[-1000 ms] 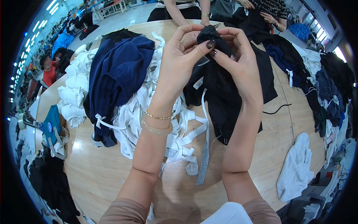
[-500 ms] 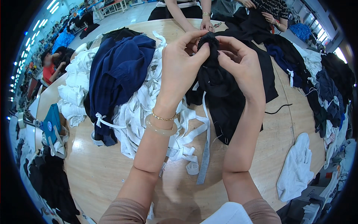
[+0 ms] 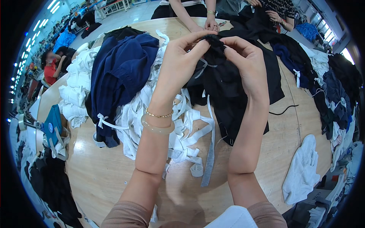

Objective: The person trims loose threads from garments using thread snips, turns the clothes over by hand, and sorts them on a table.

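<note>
Both my hands are raised over the middle of the table, gripping a black garment [image 3: 224, 81] by its gathered upper edge. My left hand [image 3: 186, 53] pinches that edge between thumb and fingers. On the other side, my right hand [image 3: 245, 57] also closes on the fabric, its fingertips partly behind it. The rest of the garment hangs and spreads below onto the table. A thin pale tie [image 3: 205, 65] shows against the black cloth near my left thumb. Beneath my left forearm lies a heap of white fabric strips [image 3: 142, 114].
A navy garment [image 3: 121, 72] lies at left beside bundled white cloth [image 3: 78, 79]. Dark and white clothes [image 3: 334, 91] line the right rim. A folded white cloth [image 3: 302, 171] rests nearer right, and a teal box [image 3: 52, 125] at far left. Two co-workers' hands [image 3: 210, 26] are across the table.
My hands have drawn slightly apart along the black edge, and my left wrist has shifted left. The pale tie on the black cloth has come into view.
</note>
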`<act>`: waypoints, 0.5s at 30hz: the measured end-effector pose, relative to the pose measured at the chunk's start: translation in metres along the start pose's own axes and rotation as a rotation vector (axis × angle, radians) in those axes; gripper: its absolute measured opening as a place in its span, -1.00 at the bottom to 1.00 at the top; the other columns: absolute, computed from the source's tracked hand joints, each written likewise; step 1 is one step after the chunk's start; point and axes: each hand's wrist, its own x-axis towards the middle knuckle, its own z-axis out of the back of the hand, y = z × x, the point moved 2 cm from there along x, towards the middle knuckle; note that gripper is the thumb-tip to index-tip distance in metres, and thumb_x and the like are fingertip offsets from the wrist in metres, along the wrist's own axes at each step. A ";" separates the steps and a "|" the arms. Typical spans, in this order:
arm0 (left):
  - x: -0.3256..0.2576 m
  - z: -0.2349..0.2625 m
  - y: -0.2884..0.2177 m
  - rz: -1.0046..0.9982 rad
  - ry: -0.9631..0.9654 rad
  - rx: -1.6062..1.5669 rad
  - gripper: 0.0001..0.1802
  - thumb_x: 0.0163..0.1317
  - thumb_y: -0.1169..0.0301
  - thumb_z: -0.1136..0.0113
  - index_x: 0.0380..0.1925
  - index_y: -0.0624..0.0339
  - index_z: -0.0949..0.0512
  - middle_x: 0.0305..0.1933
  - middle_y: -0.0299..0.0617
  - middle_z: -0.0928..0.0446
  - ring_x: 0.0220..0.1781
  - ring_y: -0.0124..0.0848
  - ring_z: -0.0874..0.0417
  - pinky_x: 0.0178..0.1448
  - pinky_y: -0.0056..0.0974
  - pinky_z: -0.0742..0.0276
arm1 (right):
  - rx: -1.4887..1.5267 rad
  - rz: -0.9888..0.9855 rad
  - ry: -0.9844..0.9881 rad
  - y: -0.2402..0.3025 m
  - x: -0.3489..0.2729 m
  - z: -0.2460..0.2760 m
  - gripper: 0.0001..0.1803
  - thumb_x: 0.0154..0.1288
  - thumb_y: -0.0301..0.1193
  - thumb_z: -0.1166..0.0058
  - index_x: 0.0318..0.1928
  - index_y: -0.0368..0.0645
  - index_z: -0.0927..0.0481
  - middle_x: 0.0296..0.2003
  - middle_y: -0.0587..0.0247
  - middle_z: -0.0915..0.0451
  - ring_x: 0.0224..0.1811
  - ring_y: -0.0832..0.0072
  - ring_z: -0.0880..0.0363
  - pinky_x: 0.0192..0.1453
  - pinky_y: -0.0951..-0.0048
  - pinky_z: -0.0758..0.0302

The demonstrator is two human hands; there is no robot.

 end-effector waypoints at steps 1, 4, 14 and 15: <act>0.000 0.000 0.000 -0.009 -0.012 0.013 -0.69 0.21 0.50 -0.02 -0.05 0.28 -0.57 -0.29 -0.33 -0.57 -0.34 -0.68 -0.46 -0.25 -0.60 -0.33 | -0.060 0.048 -0.025 0.000 0.000 0.000 -0.84 0.14 -0.55 -0.07 -0.26 -0.34 -0.62 -0.44 0.39 -0.56 -0.41 0.75 -0.46 -0.29 0.75 -0.37; 0.002 0.003 0.002 -0.043 -0.025 0.007 -0.68 0.21 0.50 -0.03 -0.03 0.30 -0.55 -0.28 -0.29 -0.59 -0.31 -0.66 -0.50 -0.20 -0.59 -0.37 | -0.032 0.027 -0.097 0.003 0.001 0.005 -0.85 0.15 -0.55 -0.07 -0.27 -0.34 -0.63 -0.46 0.37 -0.57 -0.43 0.74 -0.48 -0.30 0.74 -0.39; 0.001 0.016 0.006 -0.080 0.239 -0.085 -0.66 0.27 0.35 -0.11 -0.03 0.35 -0.52 -0.22 -0.26 -0.58 -0.20 -0.62 -0.52 -0.07 -0.53 -0.40 | 0.163 0.005 -0.102 0.003 -0.001 0.009 -0.85 0.20 -0.49 -0.06 -0.28 -0.28 -0.63 -0.47 0.38 -0.57 -0.45 0.75 -0.48 -0.35 0.73 -0.38; 0.001 0.013 0.006 -0.080 0.240 -0.085 -0.66 0.27 0.35 -0.11 -0.03 0.35 -0.52 -0.22 -0.26 -0.58 -0.20 -0.62 -0.52 -0.07 -0.53 -0.40 | 0.163 0.006 -0.103 0.004 -0.001 0.009 -0.85 0.20 -0.49 -0.06 -0.28 -0.28 -0.63 -0.47 0.38 -0.57 -0.45 0.75 -0.48 -0.35 0.73 -0.38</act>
